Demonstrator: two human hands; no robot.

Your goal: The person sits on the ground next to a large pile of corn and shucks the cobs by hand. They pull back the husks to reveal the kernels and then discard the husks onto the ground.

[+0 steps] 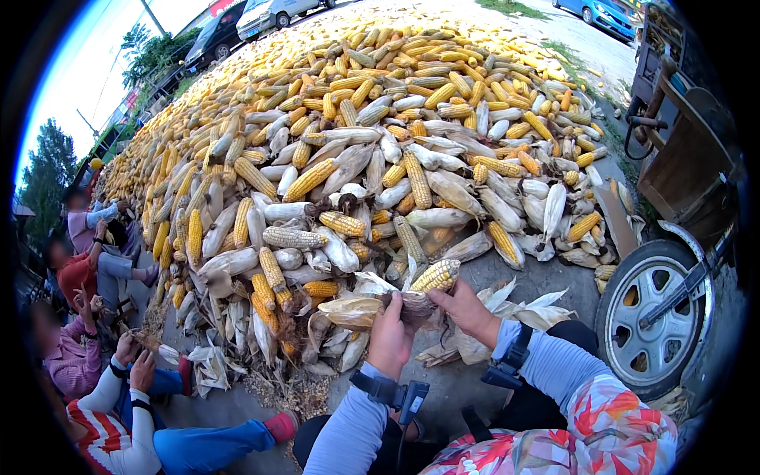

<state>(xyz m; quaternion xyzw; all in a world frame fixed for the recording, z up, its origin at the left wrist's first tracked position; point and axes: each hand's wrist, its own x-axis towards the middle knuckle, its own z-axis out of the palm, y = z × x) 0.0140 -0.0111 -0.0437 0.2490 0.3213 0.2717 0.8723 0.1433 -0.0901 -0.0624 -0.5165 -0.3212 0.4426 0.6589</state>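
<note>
Between my hands is an ear of corn (435, 275), its pale yellow kernels bare at the top and dry husk (352, 311) peeled out to the left. My left hand (390, 339) is closed around the husk at the lower part of the ear. On the other side, my right hand (465, 310) grips the ear with the thumb up against the kernels; some of its fingers are hidden behind the corn. Right in front of both hands rises a large pile of corn ears (348, 226), some bare yellow, others still wrapped in pale husk.
Loose husks (546, 310) lie on the ground by my right arm. A wheeled cart (693, 158) with a spoked wheel (649, 317) stands close on my right. Several people sit along the pile at left, the nearest person's hands (142, 364) around a husked ear. Vehicles (277, 16) are parked behind.
</note>
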